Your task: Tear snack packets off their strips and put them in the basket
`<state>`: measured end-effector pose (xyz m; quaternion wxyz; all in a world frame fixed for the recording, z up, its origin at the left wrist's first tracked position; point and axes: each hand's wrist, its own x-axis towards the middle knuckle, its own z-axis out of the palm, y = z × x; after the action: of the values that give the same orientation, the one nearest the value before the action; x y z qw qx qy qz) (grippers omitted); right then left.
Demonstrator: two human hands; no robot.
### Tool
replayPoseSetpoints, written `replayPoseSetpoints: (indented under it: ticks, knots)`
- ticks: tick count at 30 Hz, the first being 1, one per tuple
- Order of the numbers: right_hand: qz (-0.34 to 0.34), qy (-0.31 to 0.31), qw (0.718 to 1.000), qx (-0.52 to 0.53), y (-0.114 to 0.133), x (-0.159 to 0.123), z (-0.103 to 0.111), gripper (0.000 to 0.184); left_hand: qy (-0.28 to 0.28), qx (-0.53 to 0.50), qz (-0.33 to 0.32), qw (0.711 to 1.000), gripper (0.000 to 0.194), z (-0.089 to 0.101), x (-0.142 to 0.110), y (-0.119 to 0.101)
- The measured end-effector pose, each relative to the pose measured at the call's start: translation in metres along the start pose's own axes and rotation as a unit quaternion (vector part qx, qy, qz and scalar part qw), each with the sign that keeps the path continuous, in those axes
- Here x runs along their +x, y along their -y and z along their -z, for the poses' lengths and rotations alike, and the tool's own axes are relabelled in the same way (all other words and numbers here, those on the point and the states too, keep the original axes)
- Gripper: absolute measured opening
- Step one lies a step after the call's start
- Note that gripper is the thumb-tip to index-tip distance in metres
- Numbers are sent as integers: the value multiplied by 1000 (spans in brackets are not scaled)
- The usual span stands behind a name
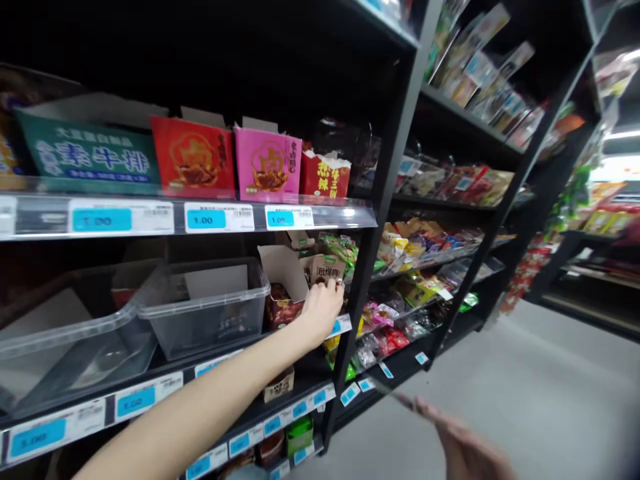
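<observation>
My left hand (324, 305) reaches in from the lower left to a shelf, its fingers curled closed at a brown snack packet (328, 268) with dark lettering. The fingertips partly cover the packet. Just left of that hand, an open cardboard box (284, 277) shows its pale inside and a dark red printed front. At the lower right, my right hand (465, 437) is smeared by motion in front of the grey floor. A thin dark streak (400, 399) extends from its fingers toward the shelf; whether it is a held thing I cannot make out.
Clear plastic bins (205, 307) stand left of the open box. Above, a shelf carries a green box (90, 150), a red box (194, 157) and a pink box (269, 163). A dark upright post (383, 193) separates this bay from bagged snacks. Grey floor (500, 373) lies to the right.
</observation>
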<state>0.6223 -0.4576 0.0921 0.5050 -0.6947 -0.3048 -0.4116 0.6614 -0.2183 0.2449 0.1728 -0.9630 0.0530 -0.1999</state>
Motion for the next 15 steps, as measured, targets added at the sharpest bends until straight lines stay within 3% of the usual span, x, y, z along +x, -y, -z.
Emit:
replayPoseSetpoints:
  ticks: [2, 3, 5, 7, 10, 15]
  knots:
    - [80, -50, 992, 89, 6, 58, -15, 19, 6, -11, 1, 1000, 44, -1, -1, -2]
    - [113, -36, 983, 137, 12, 87, -27, 21, 11, -17, -2, 1000, 43, -3, -1, -3]
    - [149, 49, 971, 180, 25, 141, -54, 18, 16, -27, -11, 999, 42, -5, 0, -4]
    - [153, 107, 972, 143, 35, 181, -79, 16, 16, -36, -7, 999, 43, -8, 2, -5]
    - [179, 137, 970, 91, 38, 215, -100, 18, 14, -50, 21, 998, 43, -11, 6, -6]
    - [197, 213, 955, 59, 31, 230, -113, 23, 8, -74, 55, 996, 28, -13, 6, -9]
